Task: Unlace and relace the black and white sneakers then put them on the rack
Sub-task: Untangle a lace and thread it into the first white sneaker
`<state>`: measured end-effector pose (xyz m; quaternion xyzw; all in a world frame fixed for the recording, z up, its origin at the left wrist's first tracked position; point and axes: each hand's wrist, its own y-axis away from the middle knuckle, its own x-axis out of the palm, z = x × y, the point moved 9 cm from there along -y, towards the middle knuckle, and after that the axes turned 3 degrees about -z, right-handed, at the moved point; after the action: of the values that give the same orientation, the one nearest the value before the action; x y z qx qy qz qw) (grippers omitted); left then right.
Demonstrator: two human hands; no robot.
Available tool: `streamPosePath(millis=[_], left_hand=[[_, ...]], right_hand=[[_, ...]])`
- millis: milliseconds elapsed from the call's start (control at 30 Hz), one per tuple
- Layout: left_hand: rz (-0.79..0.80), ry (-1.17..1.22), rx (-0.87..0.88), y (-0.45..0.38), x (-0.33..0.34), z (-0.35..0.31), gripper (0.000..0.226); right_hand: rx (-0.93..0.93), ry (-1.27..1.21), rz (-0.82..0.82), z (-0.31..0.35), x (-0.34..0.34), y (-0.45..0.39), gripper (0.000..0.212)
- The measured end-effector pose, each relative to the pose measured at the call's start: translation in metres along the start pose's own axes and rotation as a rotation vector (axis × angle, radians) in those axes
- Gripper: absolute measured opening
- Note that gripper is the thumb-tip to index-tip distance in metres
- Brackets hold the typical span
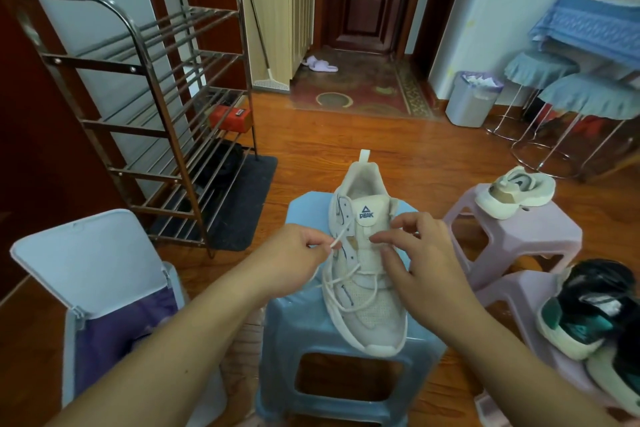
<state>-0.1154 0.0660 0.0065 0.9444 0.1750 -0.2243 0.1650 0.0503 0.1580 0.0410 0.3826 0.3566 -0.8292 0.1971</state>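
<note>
A cream-white sneaker with a blue logo on its tongue lies on a light blue plastic stool, toe towards me. My left hand pinches the end of its white lace beside the upper left eyelets. My right hand rests over the right side of the lacing, fingers curled at the eyelets, possibly pinching the other lace end. Loose lace loops hang over the shoe's left side. The matching white sneaker sits on a pink stool. A black and teal sneaker lies at the right edge.
A metal shoe rack stands at the left with a red box on a lower shelf. An open white bin with a purple liner is at my lower left. Covered stools and a grey waste bin stand at the right.
</note>
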Motion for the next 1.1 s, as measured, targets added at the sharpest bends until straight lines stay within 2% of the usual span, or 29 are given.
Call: streamPosePath(millis=[167,300,367,467,567,800,1100], left_hand=[[-0.094,-0.129,0.029,-0.003,0.005,0.0,0.019],[-0.15,-0.192,0.074,-0.004,0.004,-0.002,0.035],[-0.18,-0.234,0.09,-0.004,0.0,-0.003,0.032],[-0.166,-0.187,0.073,-0.005,-0.002,0.001,0.017],[-0.196,-0.155,0.073,-0.005,0.0,0.001,0.024],[-0.262,-0.174,0.132,-0.005,0.009,-0.011,0.016],[-0.218,-0.176,0.067,-0.005,0.012,0.001,0.011]], right_hand=[[-0.008,0.057,-0.001,0.002,0.009,0.003,0.025],[-0.031,0.099,0.021,0.005,0.014,0.002,0.029],[-0.02,0.12,0.042,0.003,0.016,0.001,0.033],[-0.015,0.093,0.047,0.002,0.017,0.0,0.034],[-0.029,0.056,0.035,0.004,0.018,0.0,0.031],[-0.009,0.044,0.01,0.006,0.02,-0.002,0.027],[0.031,0.037,0.075,-0.004,0.025,0.0,0.033]])
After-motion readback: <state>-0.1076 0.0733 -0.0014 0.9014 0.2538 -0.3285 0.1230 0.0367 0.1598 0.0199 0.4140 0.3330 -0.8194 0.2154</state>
